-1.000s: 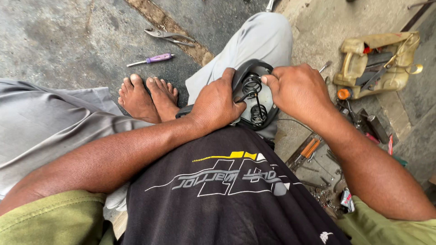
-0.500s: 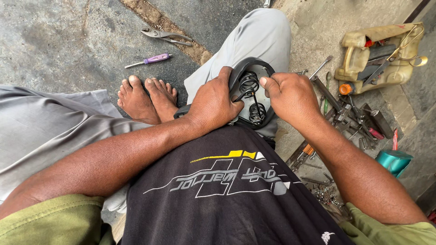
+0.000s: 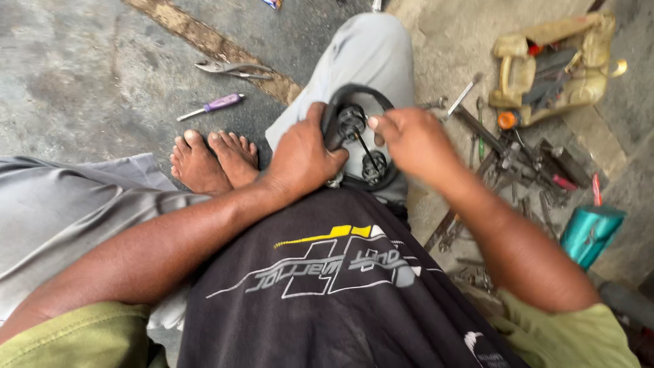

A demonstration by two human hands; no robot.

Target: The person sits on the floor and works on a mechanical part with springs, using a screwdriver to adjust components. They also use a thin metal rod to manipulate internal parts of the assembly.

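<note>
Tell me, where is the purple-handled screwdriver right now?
In the head view, the purple-handled screwdriver lies on the concrete floor at upper left, just beyond the bare feet and just below the pliers, apart from both hands.

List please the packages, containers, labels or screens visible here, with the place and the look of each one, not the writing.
Cut-open plastic jug: top right on the ground, dirty yellow-tan, lying flat, holding tools.
Teal can: right edge beside the scattered tools, cylindrical, shiny teal.
Printed design on the black shirt: lower centre, white outlines with a yellow streak.
No screens or signs are in view.
</note>
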